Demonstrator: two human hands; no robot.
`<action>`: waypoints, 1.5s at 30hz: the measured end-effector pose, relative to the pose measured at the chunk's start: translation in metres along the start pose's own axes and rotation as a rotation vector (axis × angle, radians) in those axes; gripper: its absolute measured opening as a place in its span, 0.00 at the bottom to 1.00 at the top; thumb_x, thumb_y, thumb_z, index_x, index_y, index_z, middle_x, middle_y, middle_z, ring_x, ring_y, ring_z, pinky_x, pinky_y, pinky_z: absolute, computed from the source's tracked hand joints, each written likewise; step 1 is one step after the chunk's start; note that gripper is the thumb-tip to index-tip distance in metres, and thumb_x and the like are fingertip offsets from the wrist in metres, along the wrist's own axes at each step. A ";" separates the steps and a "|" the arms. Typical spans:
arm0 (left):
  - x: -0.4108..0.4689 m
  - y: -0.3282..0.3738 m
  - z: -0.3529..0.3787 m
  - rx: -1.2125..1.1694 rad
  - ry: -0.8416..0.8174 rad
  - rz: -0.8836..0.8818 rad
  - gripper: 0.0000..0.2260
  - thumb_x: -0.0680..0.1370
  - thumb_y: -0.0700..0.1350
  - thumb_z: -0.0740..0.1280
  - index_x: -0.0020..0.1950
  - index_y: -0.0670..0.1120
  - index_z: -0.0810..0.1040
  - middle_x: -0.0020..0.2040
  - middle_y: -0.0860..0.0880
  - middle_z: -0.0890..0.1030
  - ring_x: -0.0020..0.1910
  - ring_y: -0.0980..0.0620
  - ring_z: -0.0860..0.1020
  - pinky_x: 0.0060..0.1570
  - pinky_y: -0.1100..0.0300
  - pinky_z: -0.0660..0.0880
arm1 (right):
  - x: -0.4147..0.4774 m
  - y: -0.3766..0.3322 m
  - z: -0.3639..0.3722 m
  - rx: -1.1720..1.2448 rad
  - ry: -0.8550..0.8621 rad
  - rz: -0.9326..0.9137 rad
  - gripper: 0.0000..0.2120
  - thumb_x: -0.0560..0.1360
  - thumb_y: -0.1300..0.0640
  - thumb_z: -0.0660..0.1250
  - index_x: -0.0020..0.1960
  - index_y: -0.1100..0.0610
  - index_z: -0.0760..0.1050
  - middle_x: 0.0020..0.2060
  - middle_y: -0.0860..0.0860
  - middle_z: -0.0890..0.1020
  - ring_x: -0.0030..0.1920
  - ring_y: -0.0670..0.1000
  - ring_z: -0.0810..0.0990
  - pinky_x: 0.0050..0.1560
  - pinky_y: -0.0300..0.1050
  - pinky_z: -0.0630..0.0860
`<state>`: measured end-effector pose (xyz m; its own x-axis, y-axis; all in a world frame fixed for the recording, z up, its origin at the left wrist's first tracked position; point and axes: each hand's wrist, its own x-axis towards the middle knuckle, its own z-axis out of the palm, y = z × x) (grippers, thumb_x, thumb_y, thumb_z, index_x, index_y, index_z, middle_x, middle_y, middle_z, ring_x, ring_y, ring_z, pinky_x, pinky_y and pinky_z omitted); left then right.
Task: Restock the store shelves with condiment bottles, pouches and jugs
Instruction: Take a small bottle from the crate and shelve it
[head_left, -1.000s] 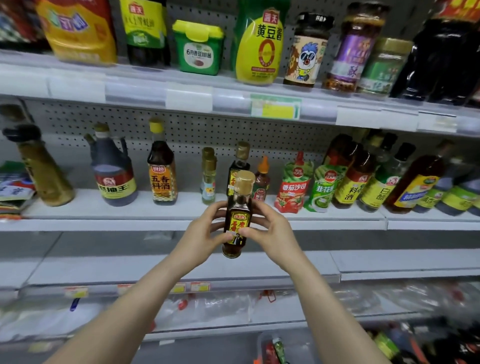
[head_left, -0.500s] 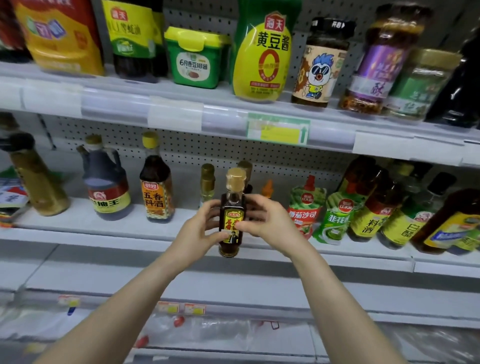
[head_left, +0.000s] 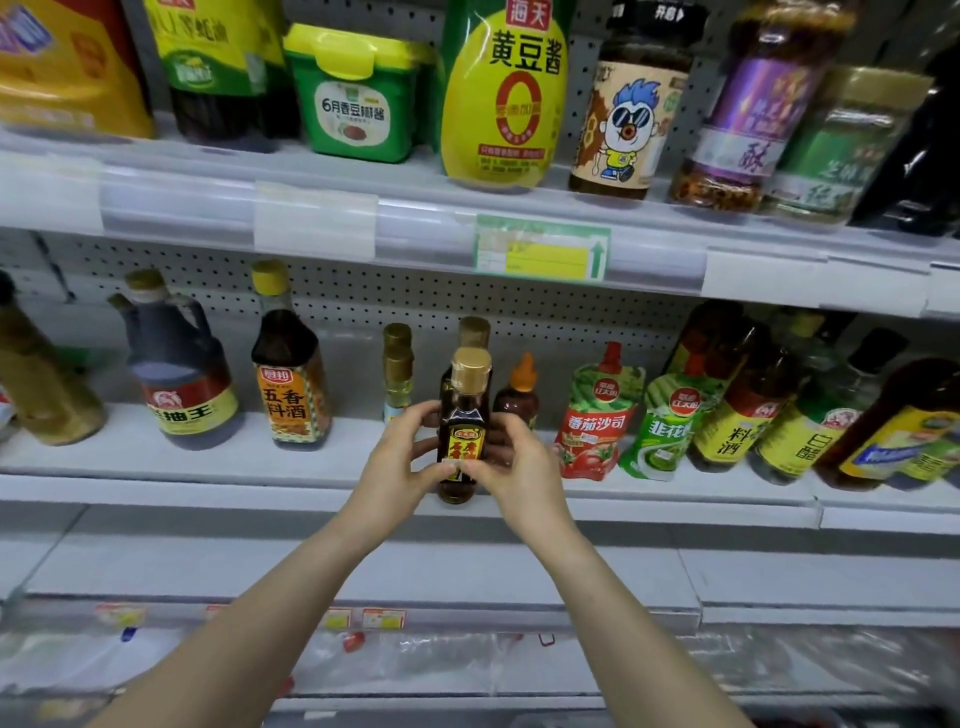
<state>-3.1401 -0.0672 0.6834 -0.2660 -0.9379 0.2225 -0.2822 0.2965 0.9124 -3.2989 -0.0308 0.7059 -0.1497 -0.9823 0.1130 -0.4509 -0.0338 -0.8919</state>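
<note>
A small dark sesame-oil bottle (head_left: 462, 415) with a gold cap and a yellow-red label stands upright at the front edge of the middle shelf (head_left: 208, 465). My left hand (head_left: 395, 460) and my right hand (head_left: 511, 460) both grip its lower half, thumbs meeting on the label. Directly behind it stands a matching gold-capped bottle (head_left: 474, 332), mostly hidden. A slim pale oil bottle (head_left: 397, 369) is just left of it, and a small orange-capped brown bottle (head_left: 519, 395) just right.
Left on the same shelf stand a cooking-wine bottle (head_left: 291, 379) and a dark soy jug (head_left: 179, 374). Right are a red tomato pouch (head_left: 597, 421), a green pouch (head_left: 662, 426) and leaning bottles. The upper shelf (head_left: 311, 208) carries jars and a yellow pouch (head_left: 506, 98).
Both hands carried the small bottle up and forward from below the shelf edge to the front of the middle shelf; the camera moved closer to the shelves.
</note>
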 end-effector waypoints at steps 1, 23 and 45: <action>0.001 -0.001 0.001 0.014 -0.002 0.010 0.28 0.75 0.36 0.73 0.69 0.54 0.67 0.67 0.50 0.73 0.65 0.56 0.75 0.65 0.64 0.73 | 0.000 0.000 0.001 -0.002 0.008 0.005 0.24 0.73 0.59 0.77 0.66 0.55 0.74 0.59 0.50 0.82 0.58 0.47 0.82 0.59 0.44 0.80; 0.020 -0.015 0.002 0.167 -0.073 -0.028 0.35 0.76 0.41 0.72 0.78 0.54 0.60 0.68 0.53 0.74 0.66 0.60 0.69 0.54 0.82 0.62 | 0.006 0.004 0.020 -0.129 0.060 0.056 0.33 0.77 0.63 0.72 0.78 0.49 0.65 0.63 0.52 0.82 0.62 0.49 0.81 0.66 0.48 0.77; 0.017 -0.020 0.012 0.314 -0.007 -0.076 0.29 0.78 0.40 0.70 0.77 0.47 0.65 0.65 0.46 0.73 0.62 0.51 0.75 0.61 0.63 0.70 | 0.006 0.006 0.029 -0.232 0.164 0.099 0.20 0.76 0.62 0.73 0.66 0.55 0.73 0.56 0.51 0.84 0.53 0.47 0.83 0.56 0.42 0.80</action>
<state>-3.1502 -0.0873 0.6650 -0.2392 -0.9587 0.1540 -0.5718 0.2673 0.7756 -3.2772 -0.0421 0.6882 -0.3349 -0.9350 0.1169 -0.6130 0.1219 -0.7807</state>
